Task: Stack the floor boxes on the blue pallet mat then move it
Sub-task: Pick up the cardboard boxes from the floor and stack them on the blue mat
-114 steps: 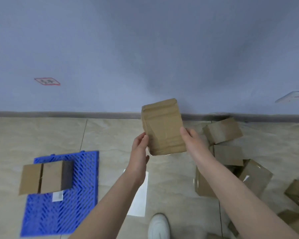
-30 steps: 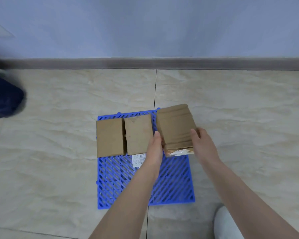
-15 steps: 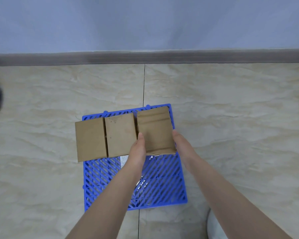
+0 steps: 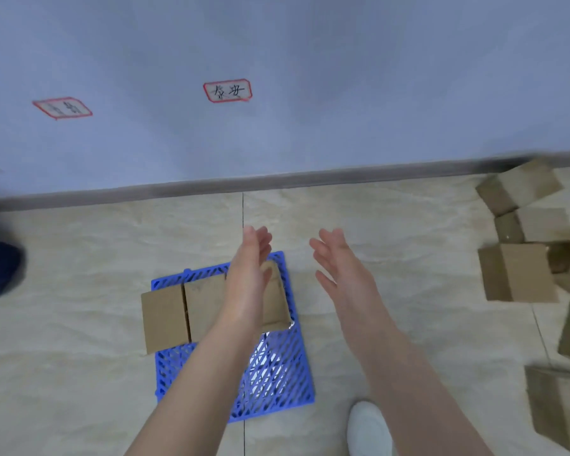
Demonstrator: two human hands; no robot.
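- Left hand: fingers straight, holding nothing, raised over the right end of the box row.
- Right hand: fingers straight and spread, holding nothing, over the floor just right of the blue pallet mat.
- Three boxes lie side by side across the mat's far half; the leftmost overhangs the left edge.
- Loose boxes lie piled on the floor at far right, well apart from the mat.

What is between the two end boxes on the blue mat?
The middle box sits between the left box and the right box on the blue mat, partly hidden by the left hand, in the head view.
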